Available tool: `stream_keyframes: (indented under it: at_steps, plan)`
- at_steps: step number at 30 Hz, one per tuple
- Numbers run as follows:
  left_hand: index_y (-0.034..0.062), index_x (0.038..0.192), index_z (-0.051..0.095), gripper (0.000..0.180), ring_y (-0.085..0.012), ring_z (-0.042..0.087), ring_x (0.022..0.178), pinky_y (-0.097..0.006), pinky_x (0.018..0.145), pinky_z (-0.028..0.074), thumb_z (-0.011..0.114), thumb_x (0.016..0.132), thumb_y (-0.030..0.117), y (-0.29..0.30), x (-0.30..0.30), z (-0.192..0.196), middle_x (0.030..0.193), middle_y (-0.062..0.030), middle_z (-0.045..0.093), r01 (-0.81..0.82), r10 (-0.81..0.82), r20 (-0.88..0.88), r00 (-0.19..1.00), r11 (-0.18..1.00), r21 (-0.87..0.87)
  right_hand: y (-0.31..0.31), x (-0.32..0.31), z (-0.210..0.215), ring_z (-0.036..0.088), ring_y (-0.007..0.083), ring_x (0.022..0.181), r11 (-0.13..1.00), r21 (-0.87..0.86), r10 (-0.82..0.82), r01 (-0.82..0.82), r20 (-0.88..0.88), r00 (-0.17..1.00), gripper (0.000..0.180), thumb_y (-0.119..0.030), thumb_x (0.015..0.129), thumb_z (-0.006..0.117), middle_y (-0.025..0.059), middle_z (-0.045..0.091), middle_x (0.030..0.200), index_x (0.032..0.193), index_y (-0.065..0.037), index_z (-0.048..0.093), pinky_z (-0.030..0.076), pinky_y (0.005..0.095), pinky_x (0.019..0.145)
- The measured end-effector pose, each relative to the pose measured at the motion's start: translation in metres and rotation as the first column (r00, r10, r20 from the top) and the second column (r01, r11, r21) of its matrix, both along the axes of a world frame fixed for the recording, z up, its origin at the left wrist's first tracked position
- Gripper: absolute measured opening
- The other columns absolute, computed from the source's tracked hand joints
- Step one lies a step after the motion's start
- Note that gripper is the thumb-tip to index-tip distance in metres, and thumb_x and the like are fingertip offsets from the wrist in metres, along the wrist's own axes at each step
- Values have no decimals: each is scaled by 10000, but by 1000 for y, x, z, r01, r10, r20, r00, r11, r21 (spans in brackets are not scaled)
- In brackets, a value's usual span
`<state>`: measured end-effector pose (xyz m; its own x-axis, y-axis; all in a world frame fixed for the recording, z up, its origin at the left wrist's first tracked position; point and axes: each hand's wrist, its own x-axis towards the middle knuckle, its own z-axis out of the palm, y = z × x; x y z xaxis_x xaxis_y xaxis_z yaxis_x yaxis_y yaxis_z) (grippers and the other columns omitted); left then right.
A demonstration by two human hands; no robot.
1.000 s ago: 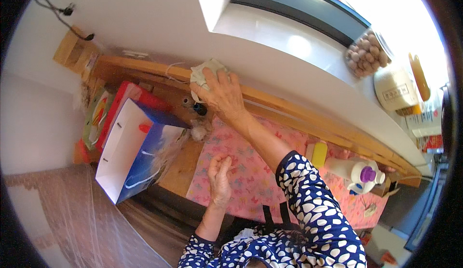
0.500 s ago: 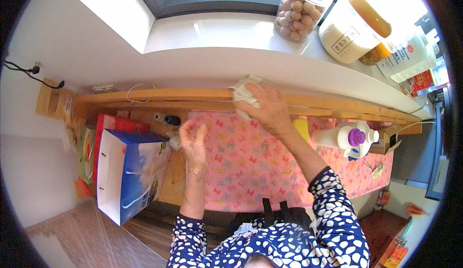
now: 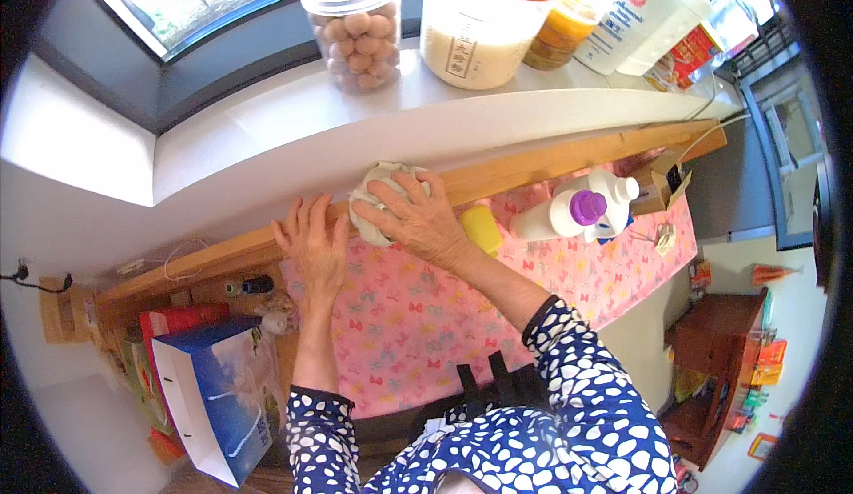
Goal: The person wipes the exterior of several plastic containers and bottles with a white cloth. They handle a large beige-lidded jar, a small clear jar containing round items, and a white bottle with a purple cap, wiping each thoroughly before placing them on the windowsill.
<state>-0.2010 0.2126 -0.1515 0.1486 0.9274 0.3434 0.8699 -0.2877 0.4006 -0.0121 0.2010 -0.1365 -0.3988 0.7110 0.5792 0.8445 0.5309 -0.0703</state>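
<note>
Cloth [image 3: 380,194] under right hand [image 3: 418,219] fingers, gripped | left hand [image 3: 313,250] flat, fingers spread

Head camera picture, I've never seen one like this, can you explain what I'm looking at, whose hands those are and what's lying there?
This is one wide fisheye view from a camera worn on a person's head, looking down, so straight edges bend. The two arms in spotted blue sleeves are the wearer's own. The right hand presses a crumpled whitish cloth against a wooden ledge. The left hand lies flat and empty at the ledge's edge. Below is a pink patterned cover with a yellow object and white bottles, one purple-capped. Jars stand on the windowsill above. A blue paper bag stands lower left.
</note>
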Motion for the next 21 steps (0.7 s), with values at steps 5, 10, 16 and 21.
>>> stream_keyframes:
  at_steps: [5, 10, 16, 21]
  plan:
    - [136, 1180, 563, 376, -309, 380, 1234, -576, 1084, 42, 518, 902, 385, 4, 6, 2, 1200, -93, 531, -13, 7, -75, 997, 997, -80, -13, 78, 0, 500, 289, 1125, 983, -45, -176, 177, 22, 984, 495, -135, 710, 659, 30, 539, 1207, 1187, -231, 568, 379, 466, 983]
    - [140, 1151, 572, 359, -316, 381, 1213, -578, 1079, 51, 517, 902, 392, 4, 6, 0, 1186, -94, 527, -50, 32, -146, 989, 991, -121, -24, 149, 7, 474, 300, 1130, 941, -150, -307, 303, 1, 952, 572, -105, 645, 695, 45, 527, 1188, 1188, -226, 564, 353, 465, 998]
    - [107, 1205, 535, 400, -331, 379, 1193, -593, 1069, 52, 509, 909, 373, 8, 4, -5, 1169, -136, 519, -54, 25, -222, 975, 990, -127, -25, 133, 11, 456, 320, 1124, 933, -162, -337, 321, -82, 938, 580, -108, 636, 701, 85, 510, 1195, 1191, -222, 577, 355, 490, 975]
    - [27, 1264, 461, 451, -325, 367, 1208, -511, 1058, 187, 515, 908, 298, -2, -7, -2, 1238, -180, 450, 16, -30, 244, 969, 998, 57, -7, 35, -7, 472, 323, 1090, 990, -67, -123, 121, -27, 992, 442, -174, 732, 619, 95, 511, 1175, 1169, -233, 600, 367, 498, 937]
